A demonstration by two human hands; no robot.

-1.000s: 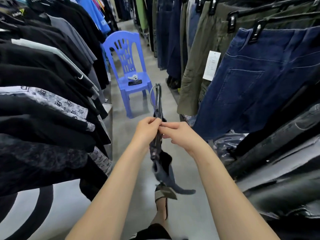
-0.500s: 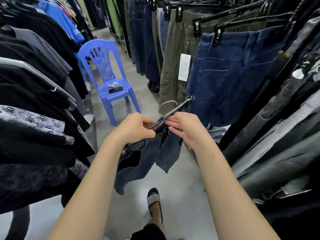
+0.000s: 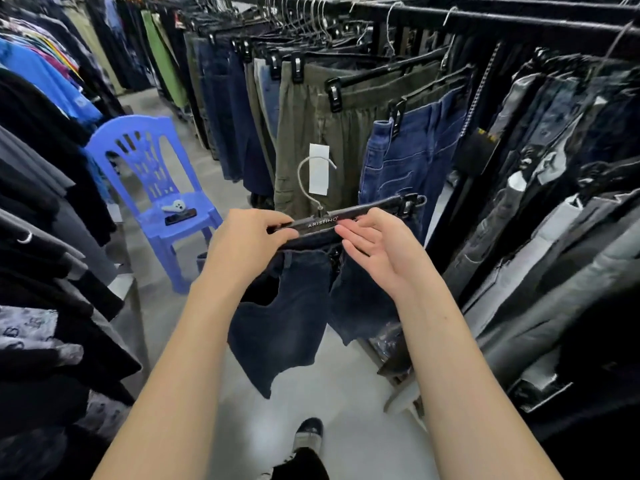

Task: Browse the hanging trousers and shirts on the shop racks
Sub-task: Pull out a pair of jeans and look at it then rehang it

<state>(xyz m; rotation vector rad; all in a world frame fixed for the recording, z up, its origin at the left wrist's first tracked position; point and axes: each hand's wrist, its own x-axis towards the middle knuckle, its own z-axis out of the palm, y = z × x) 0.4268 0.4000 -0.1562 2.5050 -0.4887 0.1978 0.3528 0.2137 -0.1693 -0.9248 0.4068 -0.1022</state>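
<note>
The dark denim shorts (image 3: 294, 306) have swung face-on, level before the rail; your left hand (image 3: 242, 247) pinches the hanger (image 3: 346, 216), your right hand (image 3: 377, 251) has loosened, fingers straight, so you can inspect them

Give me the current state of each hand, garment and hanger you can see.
Left hand: grips the clip hanger.
Right hand: open, fingers touching the hanger.
Clip hanger: off the rail, held level.
Dark denim shorts: clipped, hanging.
Olive trousers: on rail.
Blue chair: upright.
</note>
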